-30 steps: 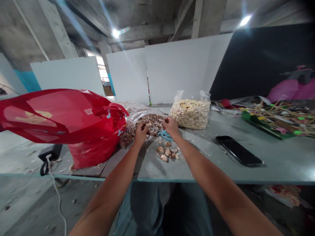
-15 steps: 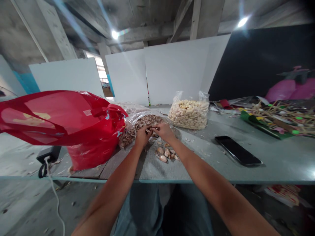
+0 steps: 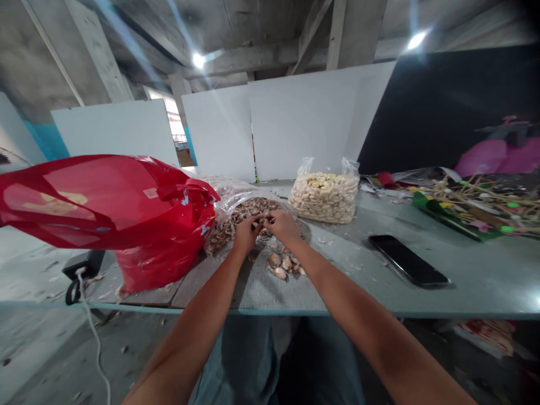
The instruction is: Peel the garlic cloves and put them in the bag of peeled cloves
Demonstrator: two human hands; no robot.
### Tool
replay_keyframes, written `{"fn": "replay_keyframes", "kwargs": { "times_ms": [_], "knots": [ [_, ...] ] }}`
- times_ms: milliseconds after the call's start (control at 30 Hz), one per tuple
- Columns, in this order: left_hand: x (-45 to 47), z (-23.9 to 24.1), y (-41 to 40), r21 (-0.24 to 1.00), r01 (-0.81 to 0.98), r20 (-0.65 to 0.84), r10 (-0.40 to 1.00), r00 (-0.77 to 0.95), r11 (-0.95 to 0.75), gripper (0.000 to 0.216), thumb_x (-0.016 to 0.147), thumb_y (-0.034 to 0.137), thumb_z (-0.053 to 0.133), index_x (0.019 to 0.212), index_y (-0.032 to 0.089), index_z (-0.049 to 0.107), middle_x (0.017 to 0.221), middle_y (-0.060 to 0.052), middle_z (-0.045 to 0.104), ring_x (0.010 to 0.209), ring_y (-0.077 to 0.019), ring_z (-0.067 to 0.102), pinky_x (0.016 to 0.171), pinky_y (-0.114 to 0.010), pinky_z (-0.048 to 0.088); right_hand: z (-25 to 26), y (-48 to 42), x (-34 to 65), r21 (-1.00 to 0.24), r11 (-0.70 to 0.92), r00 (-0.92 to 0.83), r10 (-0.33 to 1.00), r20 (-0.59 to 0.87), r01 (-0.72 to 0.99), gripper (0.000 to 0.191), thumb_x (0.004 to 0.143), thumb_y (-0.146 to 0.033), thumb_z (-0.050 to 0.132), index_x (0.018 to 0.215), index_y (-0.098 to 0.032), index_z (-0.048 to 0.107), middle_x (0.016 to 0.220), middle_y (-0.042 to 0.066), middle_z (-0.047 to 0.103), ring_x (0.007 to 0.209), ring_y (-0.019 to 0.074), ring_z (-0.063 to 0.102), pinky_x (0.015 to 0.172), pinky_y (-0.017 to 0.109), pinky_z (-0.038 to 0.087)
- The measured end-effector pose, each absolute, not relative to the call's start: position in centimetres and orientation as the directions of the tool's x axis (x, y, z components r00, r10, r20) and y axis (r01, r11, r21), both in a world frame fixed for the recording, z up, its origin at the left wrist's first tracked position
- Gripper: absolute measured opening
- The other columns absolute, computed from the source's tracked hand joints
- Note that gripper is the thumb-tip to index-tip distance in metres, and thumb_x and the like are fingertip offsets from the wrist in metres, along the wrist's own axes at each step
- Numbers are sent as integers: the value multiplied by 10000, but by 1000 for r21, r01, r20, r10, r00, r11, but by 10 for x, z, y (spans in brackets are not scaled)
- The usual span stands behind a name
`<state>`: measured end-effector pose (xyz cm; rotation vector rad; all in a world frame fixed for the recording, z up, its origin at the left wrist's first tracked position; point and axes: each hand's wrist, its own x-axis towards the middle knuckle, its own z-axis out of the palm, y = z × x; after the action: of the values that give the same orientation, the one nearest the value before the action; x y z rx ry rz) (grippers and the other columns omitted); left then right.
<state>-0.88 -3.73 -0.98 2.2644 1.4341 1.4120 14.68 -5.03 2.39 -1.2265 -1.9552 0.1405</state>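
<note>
My left hand (image 3: 247, 232) and my right hand (image 3: 282, 226) meet fingertip to fingertip over the table, both closed in a pinch. A small garlic clove (image 3: 262, 221) is between them, mostly covered by the fingers. Behind and to the left of the hands, an open clear plastic bag holds brown garlic skins (image 3: 253, 208). Unpeeled garlic cloves (image 3: 280, 273) lie in a loose heap on the table just below my right wrist. Farther back on the right stands a clear bag of peeled garlic cloves (image 3: 324, 197).
A large red plastic bag (image 3: 160, 264) stands on the left, beside a black box (image 3: 84, 264) with a white cable. On the right lie a black phone (image 3: 407, 260) and a pile of sticks and coloured scraps (image 3: 476, 202). White panels (image 3: 312, 118) rise behind the table (image 3: 346, 292).
My fingertips have shifted slightly at the same spot, still pinched together. The view has moved a little; the things on the table stay where they were.
</note>
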Motion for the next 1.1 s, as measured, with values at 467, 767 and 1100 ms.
{"fn": "replay_keyframes", "kwargs": {
  "times_ms": [467,767,1100],
  "knots": [
    [-4,-7,-38,841,198,529,841,-111,-503,389,742,379,686,1061,158,669,885,-47,700,569,-98,578,509,-226,506,18,-25,161,-737,381,164,820,549,558,212,781,-294,528,811,-160,690,754,53,700,686,172,618,688,264,470],
    [-6,-6,-40,830,213,544,832,-106,-516,410,700,379,726,1044,158,691,907,-63,712,617,-112,602,518,-229,513,10,-17,164,-703,558,-146,817,557,442,265,834,-251,543,1010,-159,720,905,54,733,762,167,659,756,287,511],
    [-7,-6,-42,795,339,558,826,-83,-503,407,707,388,719,1040,154,705,858,-61,721,564,-106,581,507,-221,465,11,-28,155,-608,622,-286,777,561,493,280,837,-212,562,1045,-128,729,903,89,746,800,164,672,761,259,495]
  ]
}}
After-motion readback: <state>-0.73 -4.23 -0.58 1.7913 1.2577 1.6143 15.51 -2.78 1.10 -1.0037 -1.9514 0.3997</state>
